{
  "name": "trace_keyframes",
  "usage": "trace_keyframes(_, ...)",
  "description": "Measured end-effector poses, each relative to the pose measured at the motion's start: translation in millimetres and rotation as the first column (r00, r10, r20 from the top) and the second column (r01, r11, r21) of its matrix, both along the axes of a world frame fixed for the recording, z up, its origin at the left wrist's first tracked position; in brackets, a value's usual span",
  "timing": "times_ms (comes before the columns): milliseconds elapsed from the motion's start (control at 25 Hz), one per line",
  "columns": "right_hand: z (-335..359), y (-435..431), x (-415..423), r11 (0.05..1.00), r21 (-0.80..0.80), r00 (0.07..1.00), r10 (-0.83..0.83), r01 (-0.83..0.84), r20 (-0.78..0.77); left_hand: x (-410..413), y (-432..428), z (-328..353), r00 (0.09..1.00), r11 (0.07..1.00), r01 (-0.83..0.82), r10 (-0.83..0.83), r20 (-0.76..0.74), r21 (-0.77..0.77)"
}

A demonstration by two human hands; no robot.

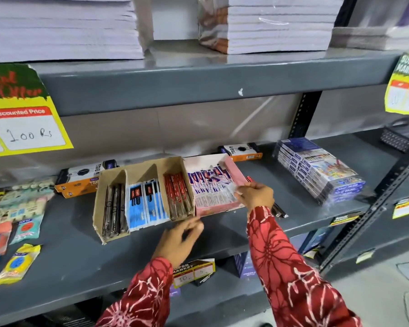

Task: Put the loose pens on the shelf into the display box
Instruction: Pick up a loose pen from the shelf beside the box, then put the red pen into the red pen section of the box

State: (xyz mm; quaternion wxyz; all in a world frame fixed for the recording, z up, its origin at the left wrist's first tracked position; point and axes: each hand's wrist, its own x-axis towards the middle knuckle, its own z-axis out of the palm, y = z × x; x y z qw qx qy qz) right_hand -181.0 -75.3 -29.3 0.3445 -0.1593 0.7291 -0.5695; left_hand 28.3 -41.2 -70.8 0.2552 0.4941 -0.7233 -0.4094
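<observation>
A pink display box [232,169] lies on the grey shelf [80,256], filled with purple-and-white packed pens [206,182]. My right hand [255,194] rests at the box's right side, fingers pinching a clear-wrapped pen packet [230,188] over the box. Behind that hand, red loose pens [249,178] poke out beside the box, and dark loose pens [279,211] lie on the shelf by my wrist. My left hand [180,241] hovers in front of the brown cardboard box [99,208], fingers curled, nothing visibly in it.
The brown box holds black, blue and red pen packs in three compartments. Orange-black boxes [80,180] lie behind it. Stacked blue packs [321,171] stand to the right, wrapped erasers [17,263] to the left. Notebook stacks fill the upper shelf.
</observation>
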Motion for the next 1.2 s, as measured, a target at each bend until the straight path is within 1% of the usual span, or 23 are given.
trace_keyframes(40,6.4,2.1,5.5,0.998,0.048,0.990,0.044,-0.038,-0.135,2.8,-1.3,-5.4,0.984,0.996,0.063,-0.053,0.170,-0.055)
trace_keyframes(80,13.3,5.8,9.6,0.994,0.091,0.963,0.080,-0.058,-0.257,5.3,-2.2,-10.6,0.946,0.984,0.135,-0.094,0.311,-0.114)
trace_keyframes(120,16.8,9.7,10.7,0.993,0.118,0.929,0.067,-0.025,-0.363,8.2,-3.0,-14.9,0.911,0.966,0.198,-0.119,0.395,-0.164)
trace_keyframes(200,15.0,18.3,4.8,0.985,0.132,0.852,-0.024,0.109,-0.523,10.0,-5.8,-20.5,0.882,0.935,0.276,-0.153,0.446,-0.225)
trace_keyframes(240,7.6,18.9,-2.1,0.974,0.160,0.809,-0.036,0.160,-0.586,9.7,-6.8,-22.5,0.872,0.920,0.304,-0.163,0.462,-0.247)
trace_keyframes(280,-5.0,17.7,-9.7,0.960,0.225,0.783,0.009,0.168,-0.622,9.4,-8.1,-24.8,0.858,0.905,0.332,-0.172,0.484,-0.267)
trace_keyframes(360,-31.8,15.2,-22.9,0.902,0.415,0.740,0.199,0.117,-0.642,8.0,-10.3,-27.8,0.828,0.874,0.388,-0.190,0.527,-0.294)
trace_keyframes(400,-46.0,12.6,-29.3,0.868,0.484,0.727,0.261,0.112,-0.635,7.7,-10.8,-28.6,0.817,0.859,0.409,-0.195,0.543,-0.306)
trace_keyframes(440,-58.6,10.1,-33.4,0.847,0.518,0.721,0.282,0.123,-0.633,7.7,-11.6,-29.7,0.810,0.847,0.424,-0.194,0.554,-0.322)
trace_keyframes(560,-73.7,4.1,-41.4,0.835,0.531,0.719,0.283,0.141,-0.635,6.7,-12.1,-29.0,0.793,0.825,0.449,-0.190,0.579,-0.344)
trace_keyframes(680,-60.2,5.6,-38.8,0.834,0.543,0.746,0.300,0.096,-0.594,6.7,-12.8,-27.7,0.772,0.843,0.453,-0.208,0.600,-0.291)
trace_keyframes(760,-54.5,7.3,-38.7,0.859,0.501,0.766,0.252,0.104,-0.592,6.5,-13.6,-28.2,0.775,0.848,0.447,-0.208,0.597,-0.285)
trace_keyframes(800,-54.1,8.3,-36.5,0.880,0.456,0.772,0.197,0.132,-0.604,6.6,-13.8,-28.7,0.781,0.852,0.440,-0.206,0.590,-0.285)
trace_keyframes(880,-51.6,12.5,-31.4,0.917,0.351,0.781,0.075,0.191,-0.620,7.4,-13.3,-29.2,0.798,0.860,0.425,-0.208,0.565,-0.284)
trace_keyframes(960,-46.0,17.4,-29.7,0.930,0.294,0.794,0.003,0.221,-0.608,7.9,-12.7,-29.0,0.813,0.863,0.419,-0.217,0.540,-0.284)
trace_keyframes(1000,-40.8,20.5,-30.0,0.936,0.264,0.801,-0.029,0.231,-0.598,8.0,-12.0,-28.6,0.831,0.871,0.406,-0.225,0.509,-0.277)
trace_keyframes(1040,-34.1,24.1,-29.8,0.949,0.195,0.804,-0.089,0.247,-0.588,7.4,-10.1,-26.5,0.865,0.895,0.364,-0.224,0.449,-0.256)
trace_keyframes(1080,-26.9,28.6,-26.4,0.965,0.083,0.808,-0.159,0.248,-0.567,7.2,-7.8,-23.4,0.919,0.936,0.281,-0.199,0.340,-0.213)
trace_keyframes(1120,-18.9,32.2,-24.1,0.977,-0.053,0.823,-0.201,0.204,-0.531,6.3,-5.3,-17.3,0.974,0.978,0.161,-0.135,0.183,-0.136)
trace_keyframes(1160,-11.4,34.4,-19.5,0.983,-0.160,0.859,-0.160,0.092,-0.486,4.9,-3.5,-8.4,0.999,0.999,0.039,-0.039,-0.012,-0.024)
trace_keyframes(1200,-4.1,35.4,-13.6,0.972,-0.226,0.901,-0.045,-0.060,-0.432,2.1,-2.9,2.5,0.974,0.995,-0.048,0.067,-0.216,0.091)
